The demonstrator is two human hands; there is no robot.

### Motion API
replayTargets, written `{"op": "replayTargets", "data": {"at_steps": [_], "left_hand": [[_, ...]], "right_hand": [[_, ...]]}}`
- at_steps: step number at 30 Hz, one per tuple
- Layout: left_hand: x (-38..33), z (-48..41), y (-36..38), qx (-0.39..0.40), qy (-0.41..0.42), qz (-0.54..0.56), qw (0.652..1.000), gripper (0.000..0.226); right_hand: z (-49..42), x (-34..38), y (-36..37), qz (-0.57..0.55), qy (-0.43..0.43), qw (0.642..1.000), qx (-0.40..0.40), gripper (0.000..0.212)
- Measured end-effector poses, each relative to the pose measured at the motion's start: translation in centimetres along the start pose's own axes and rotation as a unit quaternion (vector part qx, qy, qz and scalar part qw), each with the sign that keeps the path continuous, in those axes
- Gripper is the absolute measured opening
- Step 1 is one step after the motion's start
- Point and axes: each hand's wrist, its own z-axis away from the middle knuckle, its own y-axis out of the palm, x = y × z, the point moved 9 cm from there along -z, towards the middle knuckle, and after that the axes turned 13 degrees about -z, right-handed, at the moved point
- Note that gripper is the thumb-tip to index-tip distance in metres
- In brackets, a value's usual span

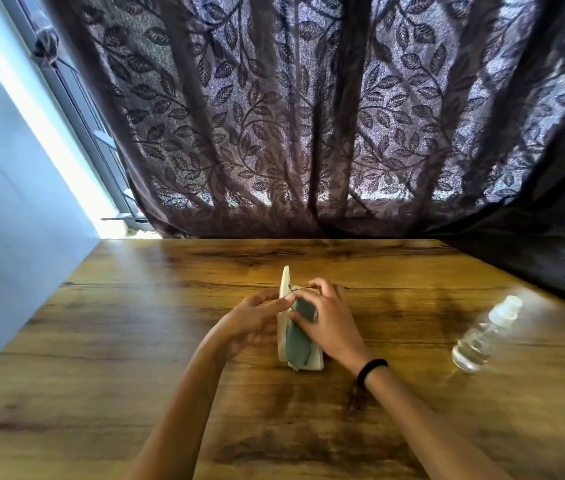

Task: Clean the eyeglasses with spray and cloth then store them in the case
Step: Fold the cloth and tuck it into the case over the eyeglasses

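Observation:
A cream eyeglass case [285, 284] lies open at the middle of the wooden table [135, 341]. Inside it lies a grey-green cloth [296, 344], and thin dark parts of the eyeglasses [293, 290] show at its far end. My left hand [257, 322] holds the case's left edge with thumb and fingertips. My right hand [331, 320] curls over the cloth and glasses, pressing them into the case. Most of the glasses are hidden under the cloth and my right hand. A clear spray bottle [485, 336] stands at the right, away from both hands.
A dark leaf-patterned curtain [308, 116] hangs along the table's far edge and drapes over its back right corner. A pale wall [14, 237] runs along the table's left side. Bare wood lies in front of and left of the case.

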Motion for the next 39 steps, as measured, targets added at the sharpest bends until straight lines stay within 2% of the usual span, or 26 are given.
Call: {"op": "replayTargets", "data": {"at_steps": [13, 33, 39], "left_hand": [[0.1, 0.5, 0.2, 0.018, 0.007, 0.032, 0.999, 0.064], [0.1, 0.7, 0.2, 0.031, 0.021, 0.045, 0.998, 0.026], [0.2, 0.7, 0.1, 0.028, 0.022, 0.048, 0.998, 0.038]], "right_hand": [[-1.7, 1.3, 0.9, 0.124, -0.061, 0.983, 0.119, 0.038], [-2.8, 1.3, 1.5, 0.134, -0.074, 0.96, 0.234, 0.044], [-2.9, 1.6, 2.1, 0.141, -0.085, 0.949, 0.267, 0.045]]}}
